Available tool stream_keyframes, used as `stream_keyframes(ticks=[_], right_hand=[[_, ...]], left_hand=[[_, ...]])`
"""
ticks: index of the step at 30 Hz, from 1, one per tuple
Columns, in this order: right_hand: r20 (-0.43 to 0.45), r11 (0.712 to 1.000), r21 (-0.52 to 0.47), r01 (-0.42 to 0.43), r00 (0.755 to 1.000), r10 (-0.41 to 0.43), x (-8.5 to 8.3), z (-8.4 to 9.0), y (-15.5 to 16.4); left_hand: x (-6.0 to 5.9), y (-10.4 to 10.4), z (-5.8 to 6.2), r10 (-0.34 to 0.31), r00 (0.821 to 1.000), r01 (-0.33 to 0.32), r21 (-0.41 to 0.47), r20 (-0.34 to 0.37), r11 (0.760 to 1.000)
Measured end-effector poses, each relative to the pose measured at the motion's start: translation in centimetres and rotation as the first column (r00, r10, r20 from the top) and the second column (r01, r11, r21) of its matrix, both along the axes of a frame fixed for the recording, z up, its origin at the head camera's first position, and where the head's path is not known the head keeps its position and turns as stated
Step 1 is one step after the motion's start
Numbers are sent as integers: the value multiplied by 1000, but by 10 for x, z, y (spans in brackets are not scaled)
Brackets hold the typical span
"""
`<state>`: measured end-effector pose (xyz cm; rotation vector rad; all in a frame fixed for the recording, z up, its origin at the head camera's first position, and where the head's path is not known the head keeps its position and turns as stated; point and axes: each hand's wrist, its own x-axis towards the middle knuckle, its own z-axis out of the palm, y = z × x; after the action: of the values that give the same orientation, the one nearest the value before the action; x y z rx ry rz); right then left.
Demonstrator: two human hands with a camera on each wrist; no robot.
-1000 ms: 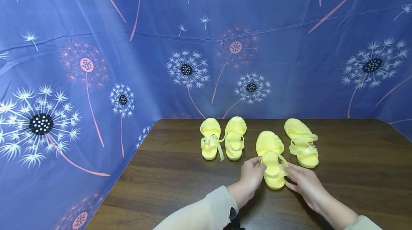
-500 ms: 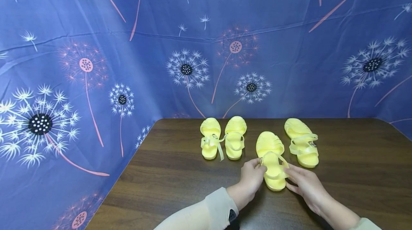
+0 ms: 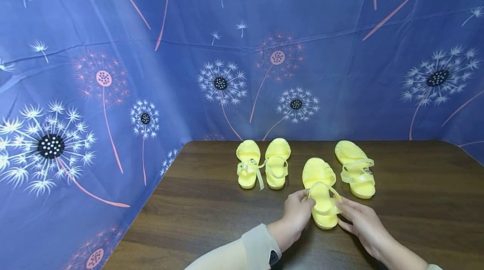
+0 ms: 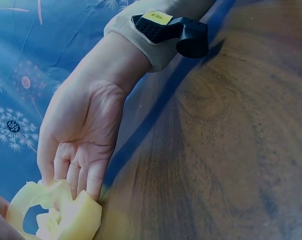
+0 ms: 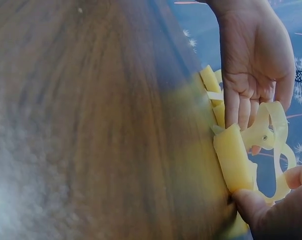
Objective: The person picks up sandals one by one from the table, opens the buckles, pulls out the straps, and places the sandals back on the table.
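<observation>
A yellow jelly sandal point(image 3: 318, 171) lies toe away from me on the brown table, its thin straps standing up. My left hand point(image 3: 296, 216) pinches its strap on the left side, close to the buckle. On the opposite side, my right hand point(image 3: 362, 222) holds the strap and the edge of the heel. In the right wrist view, the sandal's heel point(image 5: 234, 156) stands close to the tabletop, with a strap looped above it. The left wrist view shows the sandal point(image 4: 83, 217) between both hands, its toe out of view.
Beyond to the right, a matching yellow sandal point(image 3: 353, 169) lies at a slant. A smaller-looking pair, a left sandal point(image 3: 247, 177) and a right sandal point(image 3: 277, 148), sits at the back left, straps touching. Blue dandelion-print cloth point(image 3: 332, 72) hangs behind the table point(image 3: 196, 207).
Both hands have drawn the sandal slightly toward me, keeping their hold on its two sides. The other sandals have stayed in place.
</observation>
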<state>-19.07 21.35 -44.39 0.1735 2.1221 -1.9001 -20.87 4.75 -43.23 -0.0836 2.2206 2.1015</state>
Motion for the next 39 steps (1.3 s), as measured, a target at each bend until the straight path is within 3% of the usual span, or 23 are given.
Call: stream_keyframes(ticks=[10,17,39], right_hand=[[-12,1000,3,12,1000,-12,6,-1,2],[-1,1000,-25,13,1000,-13,5,-2,3],[1,999,-42,19,1000,-19,11,-6,2]], left_hand=[[6,1,0,7,1000,-7,9,-23,1000],[9,1,-1,-17,1000,18,50,-1,999],[15,-6,-1,-69,996,66,67,48,996]])
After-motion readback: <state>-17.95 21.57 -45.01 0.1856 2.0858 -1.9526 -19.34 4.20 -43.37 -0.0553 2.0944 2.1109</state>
